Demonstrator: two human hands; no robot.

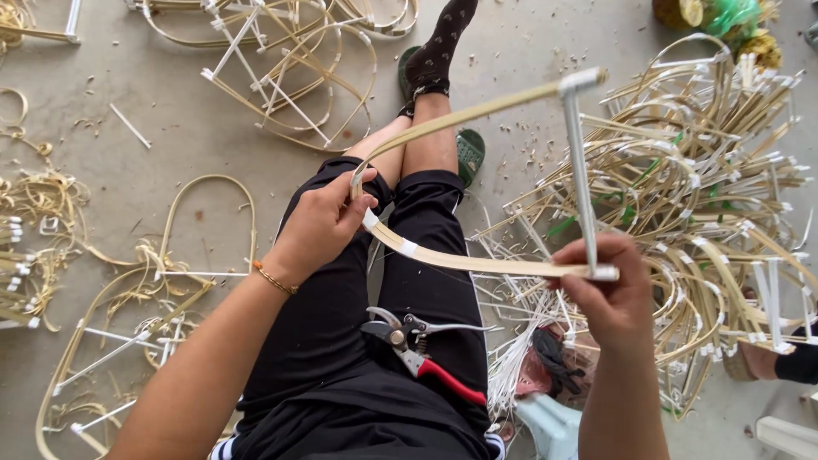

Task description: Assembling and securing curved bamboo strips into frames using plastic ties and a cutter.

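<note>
Over the lap, bent bamboo strip frame [477,260] held up w/ both hands, curved loop w/ white tape wraps at joints, white plastic rod [581,179] spanning upper and lower runs on the right side. Left hand [319,226] clamped on the bend of the loop, thumb over the fold, fingers wrapped around both runs near a tape wrap. Right hand [609,294] gripping lower strip end right at the rod's bottom joint, fingers closed around it. Gold bracelet [274,278] on left wrist.

Risks, as judged: strip under tension at the bend, so slack grip on left likely lets it spring open and whip toward face or knuckles. Rod joints look only push-fit or taped, top end [584,81] could pop off if strip gets twisted. Splinters poss. from bare-hand grip on split bamboo edges.

Pruning shears [422,349] w/ red handle lying loose on right thigh, blades partly open, not touching either hand; leg shift could tip them off or nick the black trousers [341,341]. Socked foot [439,47] stretched fwd on concrete floor [179,128].

Big heap of finished frames [707,213] just right of knees, more frames [290,60] ahead, loose strips [153,281] at left. Another person's arm [780,362] at far right edge, close to heap.
</note>
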